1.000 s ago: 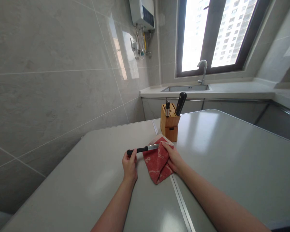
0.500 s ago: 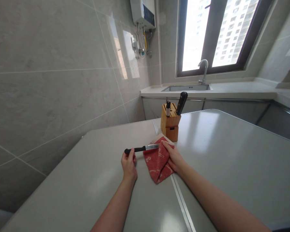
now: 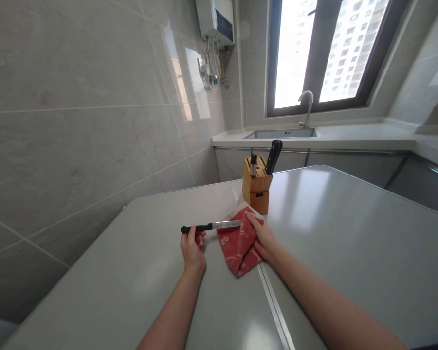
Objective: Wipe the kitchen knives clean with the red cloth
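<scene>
My left hand [image 3: 192, 247] is closed around the black handle of a small knife [image 3: 209, 226], whose steel blade points right. The blade tip lies at the fold of a red patterned cloth [image 3: 238, 239]. My right hand [image 3: 262, 237] pinches that cloth near its upper edge, fingers pressed onto the fabric on the grey table [image 3: 149, 272]. Most of the blade shows bare outside the cloth.
A wooden knife block [image 3: 256, 184] with two black-handled tools stands just behind the cloth. A metal seam [image 3: 273, 311] runs down the table. Farther back are a sink [image 3: 281, 132] with a faucet [image 3: 306, 104], a window, and a tiled wall on the left.
My left hand has drawn the knife to the left, sliding more of the blade out of the cloth. My right hand and the cloth have stayed in place.
</scene>
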